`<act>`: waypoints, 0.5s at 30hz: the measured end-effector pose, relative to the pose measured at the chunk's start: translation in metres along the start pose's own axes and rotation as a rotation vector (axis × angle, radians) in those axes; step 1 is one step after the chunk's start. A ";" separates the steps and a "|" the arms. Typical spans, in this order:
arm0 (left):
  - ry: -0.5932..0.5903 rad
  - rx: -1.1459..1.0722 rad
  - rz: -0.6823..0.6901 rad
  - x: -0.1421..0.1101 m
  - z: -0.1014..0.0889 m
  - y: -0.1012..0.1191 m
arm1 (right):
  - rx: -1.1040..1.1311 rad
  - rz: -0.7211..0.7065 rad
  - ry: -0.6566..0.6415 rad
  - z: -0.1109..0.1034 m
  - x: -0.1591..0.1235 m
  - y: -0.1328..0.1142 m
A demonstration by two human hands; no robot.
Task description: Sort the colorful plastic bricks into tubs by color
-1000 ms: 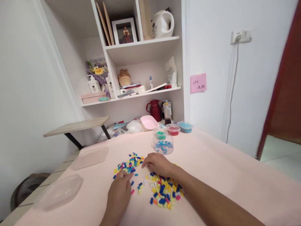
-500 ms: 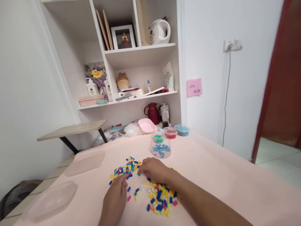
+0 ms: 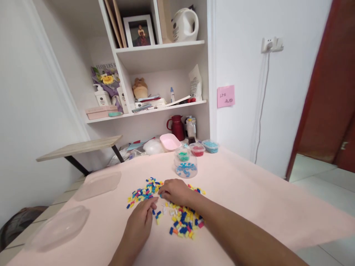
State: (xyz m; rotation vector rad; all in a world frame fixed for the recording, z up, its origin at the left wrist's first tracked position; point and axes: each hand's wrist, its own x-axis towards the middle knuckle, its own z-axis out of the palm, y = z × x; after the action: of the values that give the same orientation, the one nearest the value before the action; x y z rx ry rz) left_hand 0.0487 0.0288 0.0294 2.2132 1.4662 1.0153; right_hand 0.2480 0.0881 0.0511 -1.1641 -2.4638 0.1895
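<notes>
Both hands are in over the small coloured pieces. Our right hand (image 3: 175, 191) is palm down, fingers curled, with a teal piece (image 3: 161, 196) right at the fingertips; we can't tell if it's pinched or only touched. Our left hand (image 3: 141, 214) has its fingers loosely bent, index finger pointing toward the right one, the two near each other but apart; whether anything is in its grip, we can't tell.

Pieces lie in two main groups on the pink-covered worktop (image 3: 238, 192). We see the far pile (image 3: 145, 192), mixed blue, yellow, teal and pink, just beyond our left hand and beside the right fingertips. The near pile (image 3: 184, 220), mostly yellow and dark blue, spreads below the right hand and wrist, and a few loose pieces (image 3: 158, 215) sit between it and our left hand.

Farther back: a round clear container (image 3: 195, 171) with blue pieces, a smaller clear tub (image 3: 180, 159) of green ones on or just behind it, then a red-filled tub (image 3: 197, 154) and a blue-filled tub (image 3: 212, 151) side by side. Left side: two clear plastic trays or lids (image 3: 97, 186), can't tell which. We also note a pink basin (image 3: 170, 143) near the red jug (image 3: 177, 127).
</notes>
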 end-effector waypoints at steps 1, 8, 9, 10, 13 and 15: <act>0.010 -0.031 -0.046 0.000 0.000 0.000 | -0.013 0.015 -0.009 0.000 0.000 -0.001; 0.174 -0.009 -0.126 0.001 -0.006 0.001 | 0.103 0.075 0.012 -0.004 0.001 -0.001; 0.196 0.008 -0.105 0.001 -0.007 0.001 | 0.139 0.077 0.026 -0.005 0.001 0.001; 0.211 0.014 -0.093 0.002 -0.008 0.002 | 0.174 0.081 0.042 -0.008 0.002 0.004; 0.241 -0.006 -0.097 0.002 -0.011 0.004 | 0.253 0.104 0.113 -0.022 0.001 0.018; 0.262 -0.025 -0.121 0.001 -0.011 0.003 | 0.342 0.132 0.232 -0.036 -0.001 0.031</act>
State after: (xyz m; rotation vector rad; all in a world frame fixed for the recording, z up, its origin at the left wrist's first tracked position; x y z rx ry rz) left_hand 0.0434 0.0268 0.0400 2.0060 1.6623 1.3137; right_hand 0.2857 0.1061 0.0747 -1.1273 -2.0562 0.4668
